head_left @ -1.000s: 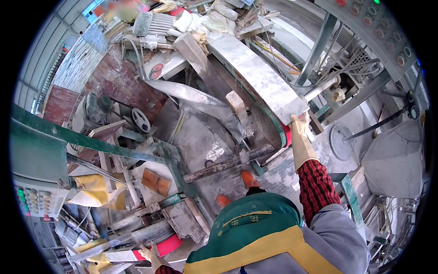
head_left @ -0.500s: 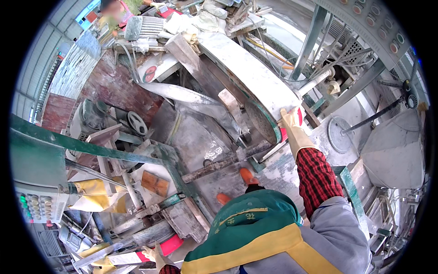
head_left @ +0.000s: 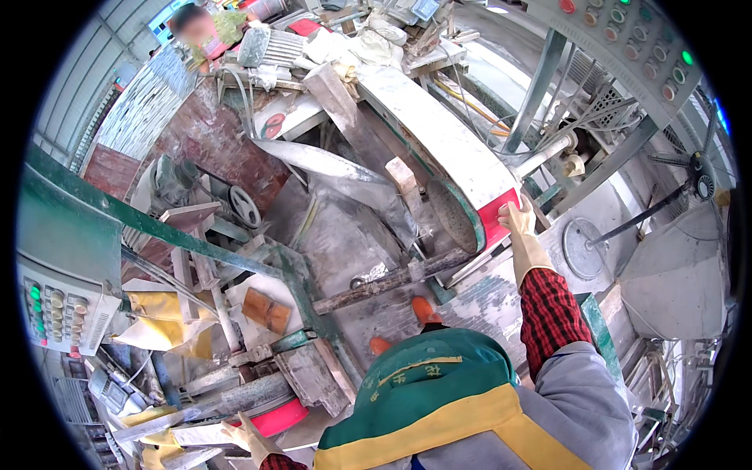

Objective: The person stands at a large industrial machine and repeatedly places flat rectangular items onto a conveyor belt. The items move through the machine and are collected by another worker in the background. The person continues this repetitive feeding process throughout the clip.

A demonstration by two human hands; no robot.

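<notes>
My right hand (head_left: 518, 218), in a cream glove, is at the red end of a long white belt (head_left: 446, 117) on a green-edged frame. Its bent fingers lie over the red edge, and the underside of the grip is hidden. At the lower left, my gloved left hand (head_left: 252, 442) has its fingers spread against a second white strip (head_left: 196, 433). A curved red band (head_left: 280, 417) runs beside that hand. Both my sleeves are red-and-black checked.
Control boxes with buttons stand at upper right (head_left: 634, 47) and left (head_left: 66, 313). A green beam (head_left: 157, 231) crosses the left side. A dusty pipe (head_left: 392, 278) lies ahead of my orange boots (head_left: 423, 309). Another person (head_left: 200, 35) is at the far left.
My right hand has shifted slightly right and down, its fingers now more bent, and far more of the red end shows. My left hand has moved a little left; the view has shifted slightly.
</notes>
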